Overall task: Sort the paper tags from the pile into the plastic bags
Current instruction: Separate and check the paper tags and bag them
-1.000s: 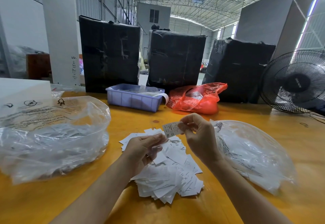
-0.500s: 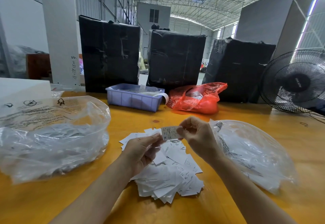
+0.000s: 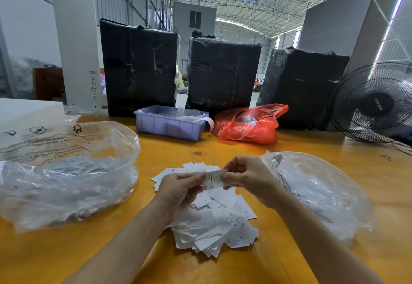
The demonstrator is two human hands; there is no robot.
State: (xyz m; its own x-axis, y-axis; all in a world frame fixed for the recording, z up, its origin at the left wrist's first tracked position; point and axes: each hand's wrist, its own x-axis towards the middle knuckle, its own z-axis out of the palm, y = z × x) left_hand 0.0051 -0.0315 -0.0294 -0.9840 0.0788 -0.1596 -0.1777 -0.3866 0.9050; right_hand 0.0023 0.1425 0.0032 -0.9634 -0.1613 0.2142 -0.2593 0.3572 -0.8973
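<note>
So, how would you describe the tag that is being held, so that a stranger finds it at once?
Find the yellow table, then the heap of white paper tags between the two clear plastic bags. Just above its far end, the left hand and right hand pinch one tag between them. Only this tag is lifted off the pile; "XL" is printed on it.

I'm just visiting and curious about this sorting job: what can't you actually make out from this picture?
- Fine print on the held tag, head view: too small; only "XL" reads.
- Contents of the left bag and right bag: blurred by crinkled plastic.
- Lower tags in the pile: covered by upper tags and the left hand.
- Fan: cut off by the right edge.
- Right hand fingertips: partly behind the tag.
</note>
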